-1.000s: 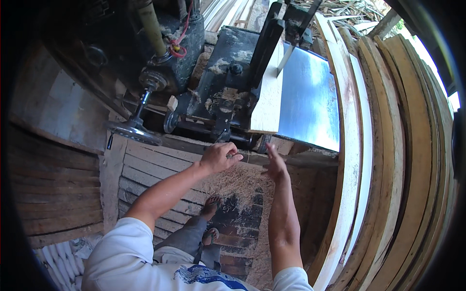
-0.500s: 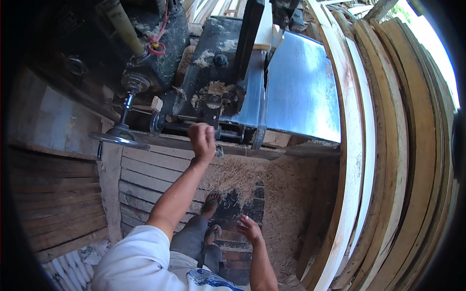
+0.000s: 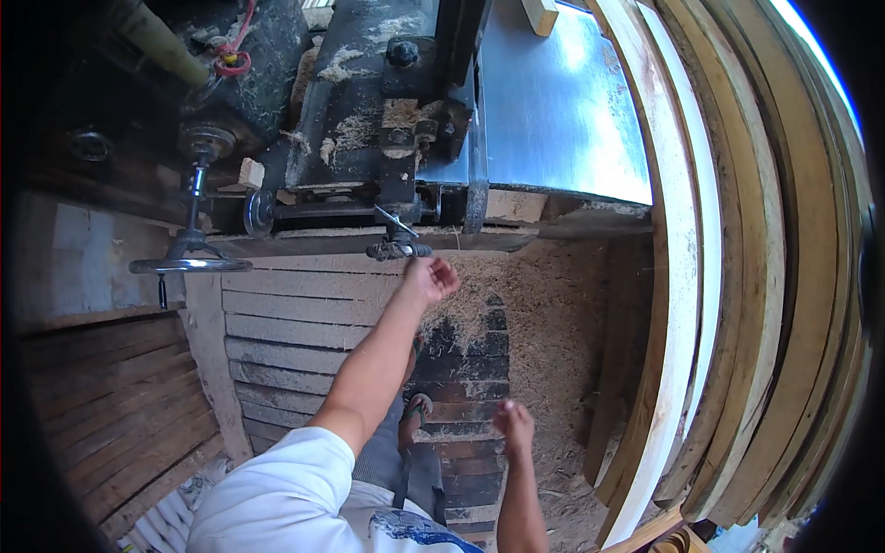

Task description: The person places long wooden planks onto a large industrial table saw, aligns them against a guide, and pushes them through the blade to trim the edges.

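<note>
My left hand (image 3: pixel 431 279) is stretched out just below a small dark knob (image 3: pixel 398 249) with a metal crossbar at the front of the dark machine bed (image 3: pixel 336 101), its fingers bent but apart and holding nothing visible. My right hand (image 3: pixel 514 422) hangs lower, over the sawdust-covered floor, with its fingers curled closed and nothing visible in them. Beside the dark bed lies a shiny steel machine table (image 3: pixel 567 120); the end of a pale board (image 3: pixel 539 16) shows at its far edge.
A large handwheel (image 3: pixel 189 264) juts from the machine's left, below a pipe with red cord (image 3: pixel 230 64). Long planks (image 3: pixel 765 258) stand stacked along my right. Wooden slat flooring (image 3: pixel 286 304) with shavings lies beneath, and my sandalled foot (image 3: pixel 415 415) rests there.
The pale board that lay along the steel table now shows only at its far edge. My left hand has shifted right and my right hand has dropped lower, its fingers now curled. The view has shifted.
</note>
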A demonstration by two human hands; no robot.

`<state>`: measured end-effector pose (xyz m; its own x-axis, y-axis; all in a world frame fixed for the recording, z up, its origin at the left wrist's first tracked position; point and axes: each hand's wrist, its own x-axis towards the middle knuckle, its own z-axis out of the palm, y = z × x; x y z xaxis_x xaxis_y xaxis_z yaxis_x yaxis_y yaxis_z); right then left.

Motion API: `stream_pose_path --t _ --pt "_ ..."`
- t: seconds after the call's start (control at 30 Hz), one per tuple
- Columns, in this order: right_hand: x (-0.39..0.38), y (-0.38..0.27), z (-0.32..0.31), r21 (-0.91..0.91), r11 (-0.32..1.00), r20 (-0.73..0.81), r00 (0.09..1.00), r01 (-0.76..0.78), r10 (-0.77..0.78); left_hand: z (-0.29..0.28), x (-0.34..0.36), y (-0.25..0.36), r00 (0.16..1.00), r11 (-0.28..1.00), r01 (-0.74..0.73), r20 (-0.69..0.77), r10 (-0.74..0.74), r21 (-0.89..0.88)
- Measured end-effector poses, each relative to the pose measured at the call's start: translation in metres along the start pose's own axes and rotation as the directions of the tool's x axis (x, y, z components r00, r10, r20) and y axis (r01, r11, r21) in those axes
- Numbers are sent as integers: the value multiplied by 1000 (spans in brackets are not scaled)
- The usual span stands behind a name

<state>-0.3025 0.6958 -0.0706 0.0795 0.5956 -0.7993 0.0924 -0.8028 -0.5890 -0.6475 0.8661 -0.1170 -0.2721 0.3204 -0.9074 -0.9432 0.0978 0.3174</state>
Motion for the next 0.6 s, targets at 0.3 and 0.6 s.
stream_pose_path --t 0.3,0.6 --pt "-10 -277 54 -269 509 -199 470 817 -860 -13 -31 55 -54 -250 -744 318 947 620" --pt "24 -351 73 -882 320 46 739 346 -672 -31 22 68 722 693 -692 197 664 203"
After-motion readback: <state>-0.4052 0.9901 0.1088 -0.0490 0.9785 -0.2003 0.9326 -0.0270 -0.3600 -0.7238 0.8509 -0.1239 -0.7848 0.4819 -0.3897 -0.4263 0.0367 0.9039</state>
